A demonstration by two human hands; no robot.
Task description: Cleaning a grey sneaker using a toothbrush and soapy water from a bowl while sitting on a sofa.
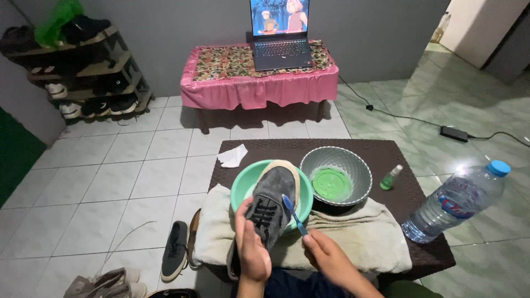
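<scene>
Tiled floor [138, 165] fills most of the view, with a shoe rack [88, 72] far left against the grey wall and a pink-skirted table [259, 88] far centre carrying an open laptop [279, 36]. Nearer stands a low dark wicker table [408, 182], and over its near edge lies a folded beige towel [359, 234]. On the towel's far left part sits a turquoise basin [243, 185], and just right of it a grey bowl [353, 165] holding green liquid. At the table's right edge a clear plastic water bottle [455, 201] leans, blue cap up and to the right, with a blue and red label band round its middle. A small green dropper bottle [391, 177] stands between the grey bowl and the water bottle, and a crumpled white tissue [233, 156] lies at the far left corner. A grey lace-up shoe [273, 198] with a cream sole is tilted over the turquoise basin, toe far, heel near. The left hand [251, 248] is clenched round the shoe's heel end from the left. The right hand [331, 259] pinches the near end of a blue toothbrush [292, 212], whose head touches the shoe beside the laces. A second grey shoe [175, 251] lies on the floor near left.
</scene>
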